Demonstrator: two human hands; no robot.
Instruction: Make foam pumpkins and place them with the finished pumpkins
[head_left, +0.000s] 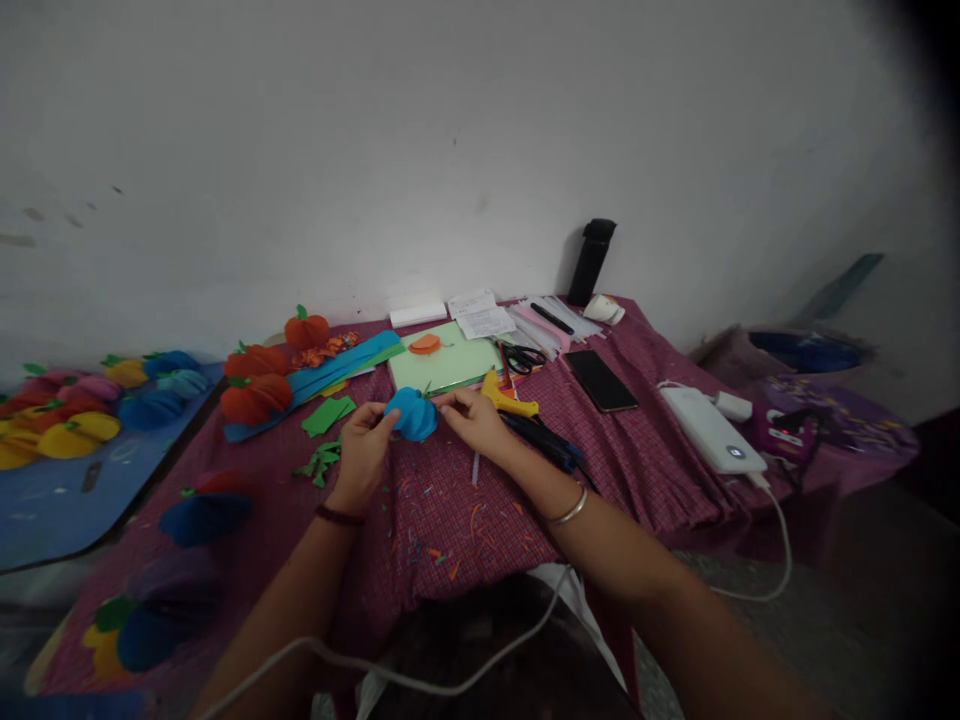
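Observation:
A light blue paper pumpkin (pixel 412 413) sits just above the maroon checked tablecloth (pixel 450 510), held from both sides. My left hand (pixel 365 448) pinches its left edge with curled fingers. My right hand (pixel 474 418) grips its right side, fingers closed near a small green stem. A yellow glue gun (pixel 508 397) lies just right of my right hand. An orange paper piece (pixel 424 344) rests on a pale green sheet (pixel 450 364) behind the pumpkin.
Orange paper pumpkins (pixel 256 385) and blue paper strips lie at the left; several coloured ones sit on a blue board (pixel 45 500). Scissors (pixel 523 357), a phone (pixel 601 380), a power bank (pixel 711 429), a black bottle (pixel 591 262) and green scraps (pixel 327 415) lie around.

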